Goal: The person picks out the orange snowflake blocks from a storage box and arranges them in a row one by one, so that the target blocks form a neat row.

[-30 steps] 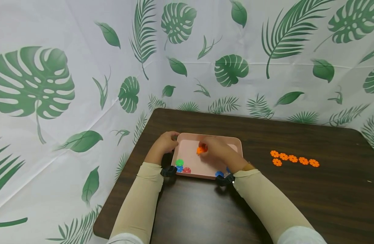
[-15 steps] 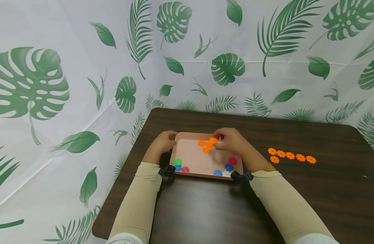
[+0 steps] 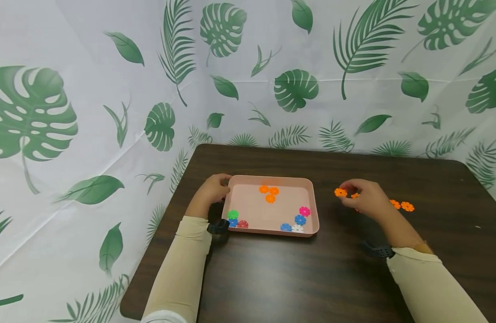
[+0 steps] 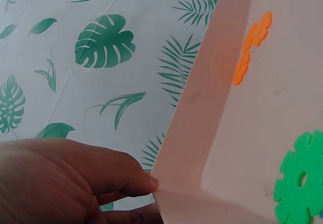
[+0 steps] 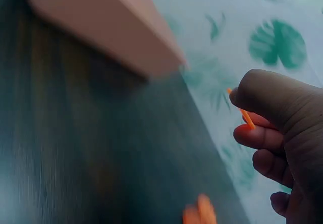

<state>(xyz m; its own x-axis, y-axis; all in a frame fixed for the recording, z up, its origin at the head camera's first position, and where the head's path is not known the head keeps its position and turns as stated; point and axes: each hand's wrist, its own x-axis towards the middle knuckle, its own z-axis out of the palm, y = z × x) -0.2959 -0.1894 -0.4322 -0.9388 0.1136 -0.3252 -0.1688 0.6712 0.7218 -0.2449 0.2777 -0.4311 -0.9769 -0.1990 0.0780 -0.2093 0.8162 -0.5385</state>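
My left hand (image 3: 214, 189) grips the left side of a shallow pink tray (image 3: 256, 230). In the left wrist view its thumb (image 4: 144, 181) presses at the tray's rim. My right hand (image 3: 366, 197), off the tray's right side, pinches an orange flower-shaped disc (image 3: 340, 192) between thumb and fingers. The right wrist view shows that disc (image 5: 247, 115) edge-on. Three orange discs (image 3: 270, 198) lie together inside the tray. Other orange discs (image 3: 407, 206) lie in a row on the table, partly hidden behind the right hand.
Green (image 3: 233, 215), blue and red discs sit in the tray's front left corner. Pink (image 3: 305, 211), blue and white ones lie toward its front right. The dark wooden table (image 3: 268, 278) meets a leaf-print cloth (image 3: 231, 125) at the back and left.
My right hand has picked one orange disc from the tray and carried it right, over to the row on the table. The left hand keeps its grip on the tray.
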